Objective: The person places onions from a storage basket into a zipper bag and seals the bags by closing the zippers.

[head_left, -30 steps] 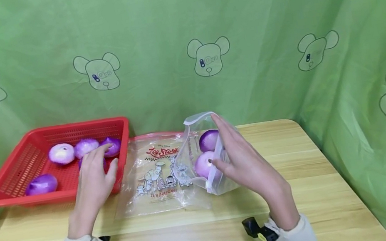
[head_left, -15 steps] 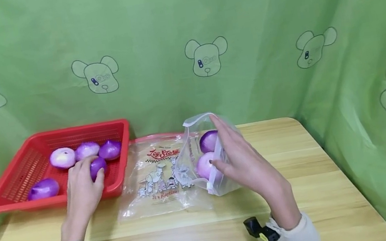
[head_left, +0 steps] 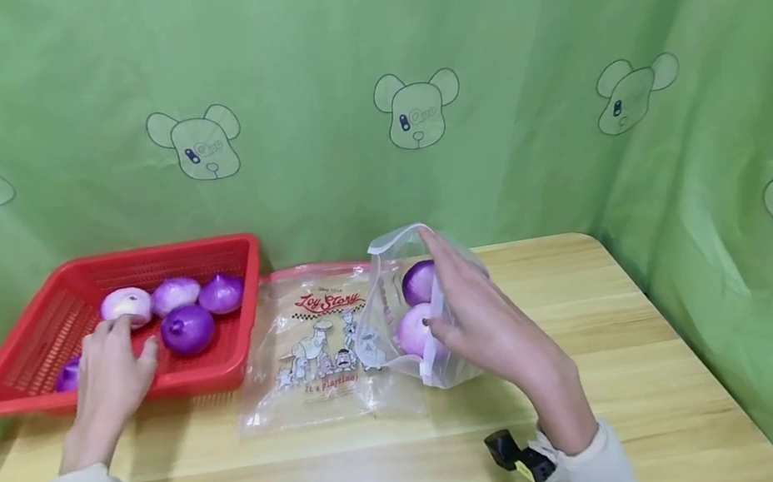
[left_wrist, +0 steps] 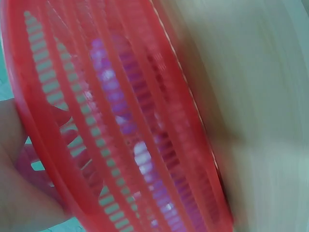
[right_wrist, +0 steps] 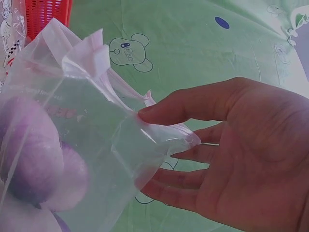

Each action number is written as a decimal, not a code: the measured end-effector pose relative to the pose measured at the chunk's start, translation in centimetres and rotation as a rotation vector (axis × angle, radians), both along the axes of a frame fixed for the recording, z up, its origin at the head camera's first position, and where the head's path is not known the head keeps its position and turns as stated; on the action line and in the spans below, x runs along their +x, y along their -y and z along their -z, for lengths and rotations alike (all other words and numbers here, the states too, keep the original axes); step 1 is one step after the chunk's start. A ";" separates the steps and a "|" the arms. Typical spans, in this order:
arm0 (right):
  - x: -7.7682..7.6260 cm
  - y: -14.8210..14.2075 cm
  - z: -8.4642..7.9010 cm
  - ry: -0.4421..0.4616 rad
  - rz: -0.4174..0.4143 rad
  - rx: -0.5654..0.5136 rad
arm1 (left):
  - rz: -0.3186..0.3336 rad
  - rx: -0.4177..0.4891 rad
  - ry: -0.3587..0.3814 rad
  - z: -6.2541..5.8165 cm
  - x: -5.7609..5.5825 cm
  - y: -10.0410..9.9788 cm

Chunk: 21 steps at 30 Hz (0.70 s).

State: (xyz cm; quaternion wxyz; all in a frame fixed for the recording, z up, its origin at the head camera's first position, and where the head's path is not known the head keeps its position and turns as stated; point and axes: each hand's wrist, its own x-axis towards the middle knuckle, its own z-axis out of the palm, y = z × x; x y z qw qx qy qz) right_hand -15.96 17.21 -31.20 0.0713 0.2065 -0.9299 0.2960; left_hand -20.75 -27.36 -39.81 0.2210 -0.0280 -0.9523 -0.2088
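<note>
My left hand [head_left: 111, 370] reaches over the near rim of a red plastic basket [head_left: 238, 357], its fingers loosely bent and holding nothing visible. Just beyond its fingertips lies a pale purple onion [head_left: 126, 303]. Another onion [head_left: 68, 374] is partly hidden by the hand, and a dark purple onion [head_left: 188, 329] sits to its right. With thumb and fingers, my right hand [head_left: 486, 318] holds the edge of a clear zip bag [right_wrist: 101, 121], keeping its mouth apart. Inside that bag are a darker onion [head_left: 418, 281] and a paler onion [head_left: 413, 331].
Two more onions, one lighter [head_left: 175, 295] and one deeper purple [head_left: 221, 293], lie at the basket's back right. A flat clear printed bag [head_left: 321, 352] with a red top lies between basket and zip bag. A green curtain [head_left: 300, 78] hangs behind the wooden table [head_left: 364, 480].
My left hand first moved onto the dark purple onion, then let it go and shifted left toward the pale onion. That dark onion stays in the basket. The right hand has hardly moved.
</note>
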 end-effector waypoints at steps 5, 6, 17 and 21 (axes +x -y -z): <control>0.0 -0.4 -0.2 0.001 0.008 0.009 | -0.017 -0.085 0.087 -0.5 -1.2 1.7; 0.0 -0.4 -0.2 0.002 0.008 0.011 | -0.020 -0.102 0.098 -0.6 -1.4 2.1; 0.2 -0.5 0.0 0.027 0.015 -0.002 | -0.049 -0.122 0.496 -1.3 -2.3 7.4; 0.1 -0.3 -0.1 0.022 0.003 -0.006 | 0.022 -0.137 0.595 -1.6 -2.9 8.1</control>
